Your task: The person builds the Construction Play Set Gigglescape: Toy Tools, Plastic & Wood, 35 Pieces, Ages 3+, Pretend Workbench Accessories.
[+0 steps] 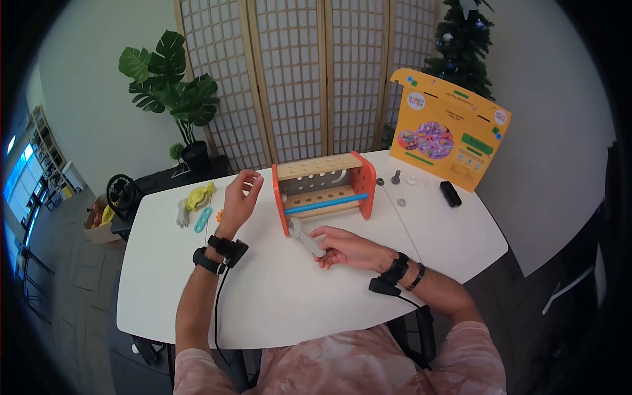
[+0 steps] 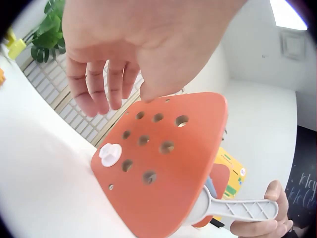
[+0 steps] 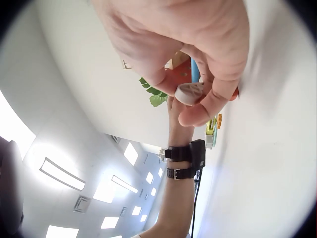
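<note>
A toy toolbox with red end panels [image 2: 163,163] and a blue bar [image 1: 327,203] stands mid-table. My right hand [image 1: 352,250] pinches the handle of a grey toy wrench [image 1: 305,238] between thumb and fingers. The wrench's head is at the lower front corner of the left end panel. Outside that panel, my left hand [image 1: 242,203] hovers with loosely bent fingers, holding nothing. In the left wrist view a white nut [image 2: 110,154] sits on the panel's outer face, below the left fingertips. Only the handle's end [image 3: 189,93] shows in the right wrist view.
A yellow cardboard box [image 1: 451,128] stands at the back right. Before it lie a grey bolt [image 1: 395,176], several small round pieces and a black case [image 1: 450,193]. At the left are a yellow toy piece [image 1: 199,196] and a teal strip [image 1: 203,220].
</note>
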{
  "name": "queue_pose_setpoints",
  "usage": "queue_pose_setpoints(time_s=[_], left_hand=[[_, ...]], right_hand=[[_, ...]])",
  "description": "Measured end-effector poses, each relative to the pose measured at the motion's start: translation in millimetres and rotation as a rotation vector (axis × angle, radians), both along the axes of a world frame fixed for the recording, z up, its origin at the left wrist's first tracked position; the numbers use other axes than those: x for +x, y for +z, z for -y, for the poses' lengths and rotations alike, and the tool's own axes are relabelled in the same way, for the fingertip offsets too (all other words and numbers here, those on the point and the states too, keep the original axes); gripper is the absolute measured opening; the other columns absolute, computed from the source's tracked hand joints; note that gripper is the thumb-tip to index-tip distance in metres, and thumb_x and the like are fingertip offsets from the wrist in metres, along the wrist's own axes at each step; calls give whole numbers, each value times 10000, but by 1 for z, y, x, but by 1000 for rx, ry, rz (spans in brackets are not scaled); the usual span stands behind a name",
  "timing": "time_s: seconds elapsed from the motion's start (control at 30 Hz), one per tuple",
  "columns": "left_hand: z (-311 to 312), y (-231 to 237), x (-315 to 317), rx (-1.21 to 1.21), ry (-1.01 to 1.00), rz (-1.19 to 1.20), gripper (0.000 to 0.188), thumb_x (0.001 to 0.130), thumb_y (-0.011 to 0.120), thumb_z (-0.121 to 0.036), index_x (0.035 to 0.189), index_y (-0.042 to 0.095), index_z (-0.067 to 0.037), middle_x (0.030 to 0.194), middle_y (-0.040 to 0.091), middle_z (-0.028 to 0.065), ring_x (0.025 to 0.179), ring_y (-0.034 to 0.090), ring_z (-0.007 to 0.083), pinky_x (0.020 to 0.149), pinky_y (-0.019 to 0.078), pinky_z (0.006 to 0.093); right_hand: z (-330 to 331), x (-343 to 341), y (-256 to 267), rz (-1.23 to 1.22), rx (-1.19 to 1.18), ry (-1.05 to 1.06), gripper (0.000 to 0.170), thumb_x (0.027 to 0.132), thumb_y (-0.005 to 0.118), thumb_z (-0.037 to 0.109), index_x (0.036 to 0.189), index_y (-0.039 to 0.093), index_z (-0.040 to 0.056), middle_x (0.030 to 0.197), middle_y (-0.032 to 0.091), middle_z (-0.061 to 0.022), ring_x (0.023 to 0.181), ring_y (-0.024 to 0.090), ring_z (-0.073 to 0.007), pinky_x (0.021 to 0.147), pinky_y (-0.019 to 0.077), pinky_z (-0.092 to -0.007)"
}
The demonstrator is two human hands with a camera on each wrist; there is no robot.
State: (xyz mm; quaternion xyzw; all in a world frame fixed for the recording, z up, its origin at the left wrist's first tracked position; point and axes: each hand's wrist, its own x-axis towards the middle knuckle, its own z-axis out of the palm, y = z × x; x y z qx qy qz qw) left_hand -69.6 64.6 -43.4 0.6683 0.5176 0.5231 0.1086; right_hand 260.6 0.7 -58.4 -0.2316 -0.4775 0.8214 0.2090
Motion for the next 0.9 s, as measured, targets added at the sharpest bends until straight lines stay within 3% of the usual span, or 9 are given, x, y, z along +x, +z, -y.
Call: queue_pose_setpoints(time_s=[0.13,0.23,0.37,0.47,0.6,0.7,0.73,0.83,0.9], left_hand=[[36,44,11,-231,-183,237,347,1090,689,-363,945,733,-51,703,629,-37,631,591,35,538,429,213],[62,58,20,-393,-359,131,381,1084,699,-348,867,749,-39,684,637,-26,616,594,42,520,434,221],[92,63,58,-455,-692,-58,293,1075,713,-260,1135,799,13,1064,797,115,859,726,111,707,620,288],[94,43,81,-351,-757,-47,280,1104,661,-210,1236,762,15,1204,777,126,945,726,126,827,636,317],[97,47,93,-334,-636,126,312,1145,561,-209,1282,695,37,1138,775,98,985,707,147,910,587,317],[93,61,89,-396,-444,-177,323,1134,540,-215,1246,668,59,1072,754,141,963,716,207,922,564,306],[100,78,96,-433,-401,-328,321,1099,536,-191,1250,639,74,1183,722,247,1103,718,347,1000,561,375],[79,28,93,23,-391,-553,339,1078,538,-181,1266,621,88,1404,635,312,1339,605,442,1138,498,473],[74,11,94,8,-369,-642,345,1072,537,-181,1260,618,97,1479,573,327,1414,535,449,1188,450,496]], right_hand=[[12,20,13,39,121,72,311,1114,560,130,1402,501,32,1143,705,-122,980,701,-177,924,594,-340],[14,22,21,19,212,28,301,1122,589,154,1383,519,23,1200,722,-145,1017,715,-178,960,599,-345],[14,19,33,-48,249,-19,340,1120,630,198,1386,540,5,1259,734,-170,1052,733,-172,996,607,-345],[14,10,34,-36,327,-8,342,1120,633,203,1378,565,-12,1258,740,-178,1041,745,-174,962,625,-338],[10,20,37,27,413,-77,280,1105,656,229,1233,683,-17,1125,785,-144,950,770,-166,842,647,-329],[-14,57,56,724,866,-43,261,1014,722,239,982,779,-14,885,797,-112,820,785,-170,710,632,-323],[-20,70,64,890,919,-94,258,966,737,231,903,788,-13,804,786,-113,795,794,-172,683,629,-322],[-54,104,61,1154,1048,-256,225,920,710,185,918,797,-22,820,791,-152,822,802,-262,745,641,-371],[-91,121,34,1249,1248,-440,232,907,645,108,1025,802,-17,898,796,-191,928,786,-367,872,633,-446]])
